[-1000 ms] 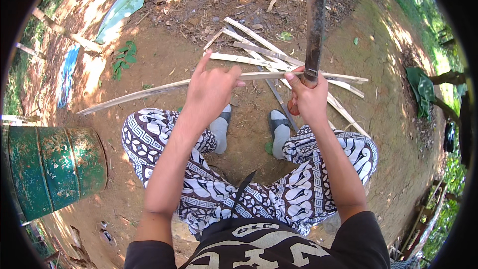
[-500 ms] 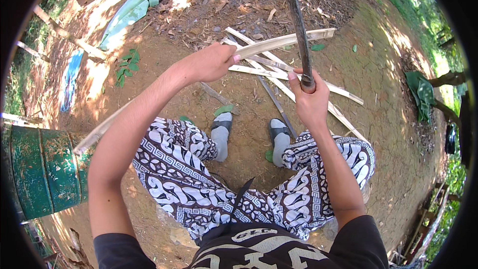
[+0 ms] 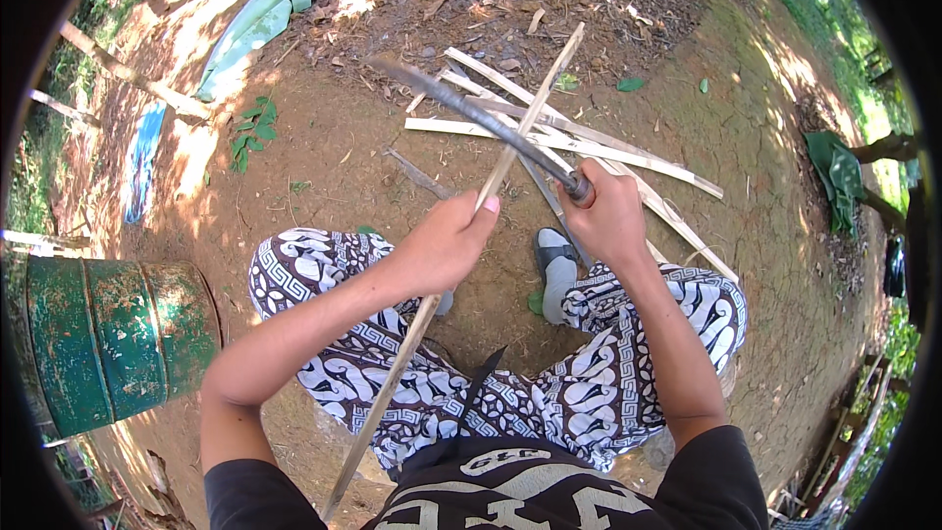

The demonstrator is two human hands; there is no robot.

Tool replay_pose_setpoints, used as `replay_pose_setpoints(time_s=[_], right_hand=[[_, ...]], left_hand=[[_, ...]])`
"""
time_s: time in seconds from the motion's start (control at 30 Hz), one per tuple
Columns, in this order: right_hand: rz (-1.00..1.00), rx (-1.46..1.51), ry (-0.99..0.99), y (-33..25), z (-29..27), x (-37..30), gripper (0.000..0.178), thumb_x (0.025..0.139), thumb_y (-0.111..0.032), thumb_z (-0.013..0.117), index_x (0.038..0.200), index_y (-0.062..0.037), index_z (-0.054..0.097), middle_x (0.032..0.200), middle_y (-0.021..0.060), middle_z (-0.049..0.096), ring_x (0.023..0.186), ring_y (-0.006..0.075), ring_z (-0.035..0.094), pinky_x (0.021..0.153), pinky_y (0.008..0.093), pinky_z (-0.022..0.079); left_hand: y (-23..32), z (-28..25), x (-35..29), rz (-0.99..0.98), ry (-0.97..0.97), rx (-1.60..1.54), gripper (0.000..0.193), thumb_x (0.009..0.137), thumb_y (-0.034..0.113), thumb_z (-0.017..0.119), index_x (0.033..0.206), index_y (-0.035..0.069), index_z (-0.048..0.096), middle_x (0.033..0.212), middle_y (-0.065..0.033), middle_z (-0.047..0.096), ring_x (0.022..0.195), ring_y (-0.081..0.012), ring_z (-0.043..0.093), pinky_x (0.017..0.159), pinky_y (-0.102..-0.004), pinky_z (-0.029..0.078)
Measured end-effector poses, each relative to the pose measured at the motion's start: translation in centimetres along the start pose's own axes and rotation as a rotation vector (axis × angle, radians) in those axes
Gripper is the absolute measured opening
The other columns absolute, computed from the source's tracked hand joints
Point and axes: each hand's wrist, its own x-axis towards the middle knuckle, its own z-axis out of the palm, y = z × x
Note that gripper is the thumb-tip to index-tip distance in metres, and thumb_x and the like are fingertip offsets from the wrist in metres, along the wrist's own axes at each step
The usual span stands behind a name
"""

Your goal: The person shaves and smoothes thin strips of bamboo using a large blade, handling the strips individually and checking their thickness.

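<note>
My left grip [image 3: 446, 240] is wrapped around a long wooden strip [image 3: 397, 370], slanting over my lap; my right grip [image 3: 605, 213] clasps a machete [image 3: 471, 110], blade crossing the strip, above scattered pale strips [image 3: 638, 159] on the ground [image 3: 324, 137].

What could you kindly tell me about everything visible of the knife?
The knife has a long, dark, metal-looking blade, gently curved and blurred toward its tip. Its handle is gripped by the right hand, which hides most of it. The blade slants toward the upper left, crossing the strip in the left hand; whether they touch is unclear.
</note>
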Motion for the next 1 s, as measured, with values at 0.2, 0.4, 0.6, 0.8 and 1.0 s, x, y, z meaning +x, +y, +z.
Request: replay_pose_setpoints(time_s=[0.2,0.4,0.6,0.8,1.0], right_hand=[[-0.184,-0.261,-0.089,-0.4,1.0,-1.0,0.016,0.067,-0.012,0.067,0.077,-0.0060,0.057,0.061,0.0157,0.062,0.057,0.0390,0.063,0.056,0.0488,0.051],[-0.287,-0.275,-0.110,-0.1,2.8,-1.4,0.018,0.064,-0.014,0.069,0.074,-0.0079,0.056,0.062,0.0117,0.062,0.056,0.0360,0.062,0.054,0.0470,0.049],[-0.341,-0.331,-0.058,1.4,4.7,-0.2,0.025,0.063,-0.017,0.074,0.077,-0.0080,0.056,0.065,0.0105,0.063,0.059,0.0343,0.064,0.055,0.0455,0.050],[-0.378,-0.397,-0.013,3.3,4.6,1.2,0.029,0.065,-0.021,0.079,0.078,-0.0083,0.056,0.066,0.0106,0.064,0.060,0.0323,0.067,0.053,0.0433,0.051],[-0.395,-0.422,0.038,4.6,5.0,3.2,0.030,0.066,-0.021,0.079,0.080,-0.0072,0.057,0.068,0.0106,0.065,0.062,0.0331,0.067,0.056,0.0439,0.053]], left_hand=[[-3.6,3.8,-0.4,0.171,0.139,0.105,0.044,0.110,0.034,0.037,0.127,-0.003,0.054,0.076,-0.0015,0.052,0.063,-0.0127,0.048,0.060,-0.0337,0.044],[-3.4,3.9,0.0,0.240,0.255,0.114,0.035,0.109,0.027,0.040,0.112,-0.004,0.056,0.076,-0.0157,0.055,0.072,-0.0252,0.053,0.070,-0.0410,0.044],[-4.2,4.0,0.3,0.244,0.311,0.139,0.035,0.108,0.024,0.039,0.111,-0.006,0.057,0.074,-0.0217,0.056,0.069,-0.0352,0.055,0.070,-0.0457,0.045],[-5.5,4.1,0.1,0.193,0.306,0.125,0.037,0.108,0.025,0.039,0.110,-0.007,0.058,0.070,-0.0236,0.056,0.066,-0.0378,0.058,0.067,-0.0475,0.044],[-4.9,3.4,0.6,0.151,0.286,0.147,0.040,0.108,0.027,0.039,0.113,-0.007,0.059,0.067,-0.0206,0.055,0.063,-0.0327,0.058,0.063,-0.0462,0.044]])
